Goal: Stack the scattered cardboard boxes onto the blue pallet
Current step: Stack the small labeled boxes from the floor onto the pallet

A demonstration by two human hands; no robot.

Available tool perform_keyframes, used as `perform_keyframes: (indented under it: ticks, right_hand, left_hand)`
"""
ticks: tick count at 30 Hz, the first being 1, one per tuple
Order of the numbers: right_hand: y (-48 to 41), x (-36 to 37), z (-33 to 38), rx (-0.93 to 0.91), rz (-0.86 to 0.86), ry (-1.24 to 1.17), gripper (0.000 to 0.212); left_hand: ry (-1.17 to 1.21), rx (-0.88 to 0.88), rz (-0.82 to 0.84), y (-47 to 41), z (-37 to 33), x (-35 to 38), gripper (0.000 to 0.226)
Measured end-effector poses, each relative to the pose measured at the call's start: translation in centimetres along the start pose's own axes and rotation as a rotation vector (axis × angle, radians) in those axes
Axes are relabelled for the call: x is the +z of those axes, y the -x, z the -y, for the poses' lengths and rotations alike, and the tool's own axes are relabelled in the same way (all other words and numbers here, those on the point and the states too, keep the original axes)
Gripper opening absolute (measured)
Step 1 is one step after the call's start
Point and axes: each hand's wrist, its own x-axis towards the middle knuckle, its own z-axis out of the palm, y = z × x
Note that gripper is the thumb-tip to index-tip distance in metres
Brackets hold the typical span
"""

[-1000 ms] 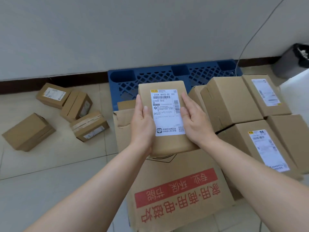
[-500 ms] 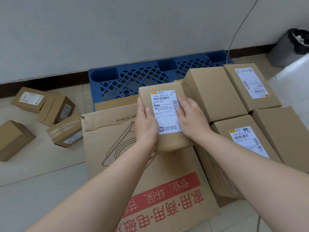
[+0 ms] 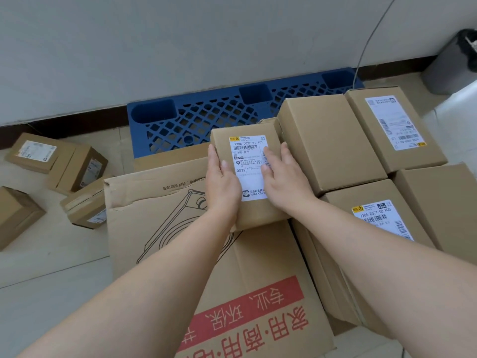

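Head view, looking down past both forearms.

Small labelled box (image 3: 247, 174) gripped between both hands, white shipping label facing up. Left hand (image 3: 222, 180) clasped on its left side, fingers lying along the top edge of that side. Right hand (image 3: 285, 180) clamped on its right side, fingers spread over the right part of the label. Box sitting over the far right corner of the large printed carton (image 3: 196, 254), near end apparently resting on it; contact underneath hard to confirm. Right edge just beside the plain brown box (image 3: 327, 143).

Blue pallet (image 3: 206, 120) against the wall (image 3: 180, 47), lattice bare on its left part. Right part loaded: plain brown box at the front, labelled box (image 3: 392, 127) behind and to the right, another labelled box (image 3: 379, 215) nearer the camera, one more brown box (image 3: 444, 202) at the right edge.

Large printed carton marked with a red band and a line drawing.

On the tiled floor (image 3: 51, 267) to the left, well apart from the pallet, four scattered boxes: (image 3: 33, 152), (image 3: 82, 167), (image 3: 85, 205), (image 3: 15, 215).

Grey bin (image 3: 454, 63) in the far right corner.
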Motion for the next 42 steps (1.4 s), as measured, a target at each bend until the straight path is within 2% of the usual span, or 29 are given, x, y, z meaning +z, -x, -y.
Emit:
perform_keyframes:
  ticks: [11,18,24,29,42]
  right_hand:
    - [-0.1,0.8,-0.1,-0.057,-0.018,0.118,0.052]
    - [1.2,0.6,3.5,-0.104,-0.084,0.028,0.050]
    - [1.6,1.6,9.1,-0.164,-0.123,-0.105,0.046]
    - [1.7,3.9,14.9,-0.192,-0.114,-0.127,0.048]
    - [1.4,16.0,31.9,-0.264,-0.040,-0.157,0.047]
  left_hand:
    - [-0.036,-0.009,0.005,-0.2,0.2,0.0,0.051]
    - [-0.052,0.017,-0.031,0.1,-1.7,-4.0,0.051]
    - [0.007,-0.003,-0.090,-0.8,-3.5,-9.7,0.048]
    - [0.020,0.002,-0.147,-1.2,-4.2,-15.8,0.047]
    - [0.049,-0.084,-0.270,-7.2,-1.0,-35.0,0.046]
